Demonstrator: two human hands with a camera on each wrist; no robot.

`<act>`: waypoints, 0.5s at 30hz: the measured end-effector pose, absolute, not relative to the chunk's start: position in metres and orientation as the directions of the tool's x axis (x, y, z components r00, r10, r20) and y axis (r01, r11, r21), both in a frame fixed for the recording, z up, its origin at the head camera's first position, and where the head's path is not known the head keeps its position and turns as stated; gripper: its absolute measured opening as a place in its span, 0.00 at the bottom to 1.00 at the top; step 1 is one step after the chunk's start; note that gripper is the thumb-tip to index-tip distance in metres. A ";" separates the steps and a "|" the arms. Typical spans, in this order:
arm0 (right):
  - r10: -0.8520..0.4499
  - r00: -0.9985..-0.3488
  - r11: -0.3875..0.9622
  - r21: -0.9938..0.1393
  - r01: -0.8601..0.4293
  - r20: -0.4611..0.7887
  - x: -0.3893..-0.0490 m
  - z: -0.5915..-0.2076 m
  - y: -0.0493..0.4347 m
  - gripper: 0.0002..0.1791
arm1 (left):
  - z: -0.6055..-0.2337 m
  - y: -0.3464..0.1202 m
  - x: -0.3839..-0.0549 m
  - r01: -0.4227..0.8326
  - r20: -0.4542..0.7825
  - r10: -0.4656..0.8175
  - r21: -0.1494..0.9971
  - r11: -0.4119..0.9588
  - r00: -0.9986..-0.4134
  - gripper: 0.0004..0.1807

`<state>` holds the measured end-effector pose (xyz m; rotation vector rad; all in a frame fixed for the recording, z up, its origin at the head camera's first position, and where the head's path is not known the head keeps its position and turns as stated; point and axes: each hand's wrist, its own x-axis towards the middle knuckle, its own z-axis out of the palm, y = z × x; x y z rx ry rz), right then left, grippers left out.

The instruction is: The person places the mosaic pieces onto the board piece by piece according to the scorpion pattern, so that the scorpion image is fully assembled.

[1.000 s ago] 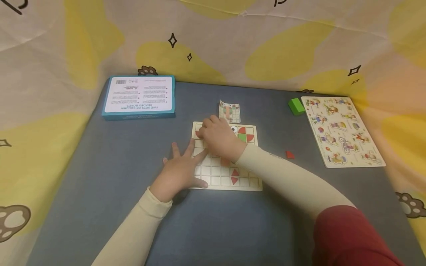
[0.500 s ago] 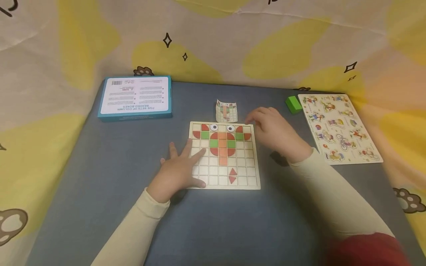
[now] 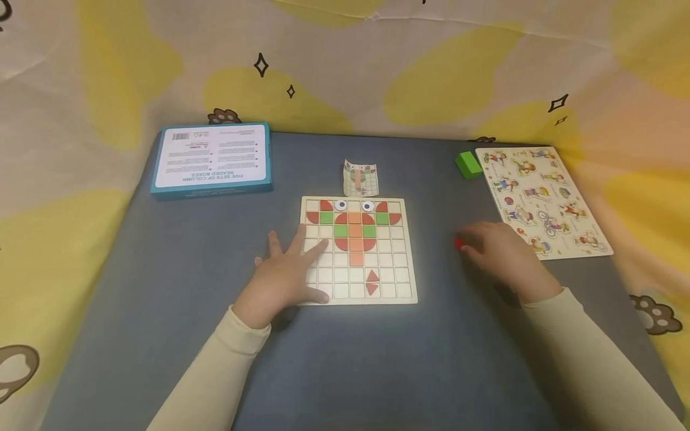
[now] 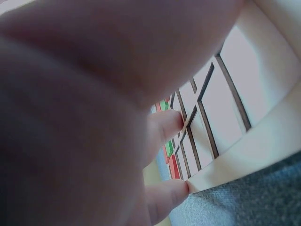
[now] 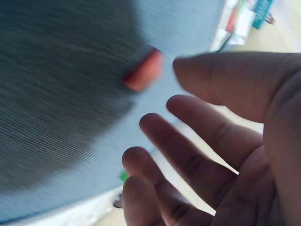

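My left hand (image 3: 280,280) rests with fingers spread over the left edge of a pale wooden grid board (image 3: 401,260). Its fingertips touch the frame and squares, also seen in the left wrist view. Red, green and orange pieces and two eye discs (image 3: 341,205) lie in the grid, with two red triangles (image 3: 372,276) lower down. To the right, my right hand (image 3: 504,257) is over the table beside a loose red piece (image 3: 459,243). In the right wrist view, the thumb and fingers stand apart, and the blurred red piece (image 5: 146,70) lies just beyond them, untouched.
A small curled pattern card (image 3: 361,179) stands behind the board. A blue and white box (image 3: 212,157) lies at the back left. At the right are a green block (image 3: 468,165) and a picture puzzle board (image 3: 539,197), partly behind my right hand.
My right hand has lifted off the grid board and moved right to the loose red piece, uncovering the pattern. My left hand stays on the board. The view has shifted slightly.
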<state>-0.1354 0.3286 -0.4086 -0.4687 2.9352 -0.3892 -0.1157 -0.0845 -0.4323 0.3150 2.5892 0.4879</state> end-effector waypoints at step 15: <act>-0.470 -0.858 0.808 -0.292 -0.512 0.206 -0.129 -0.440 0.318 0.11 | -0.431 -0.083 -0.116 0.126 -0.419 0.299 0.392 0.911 -0.857 0.64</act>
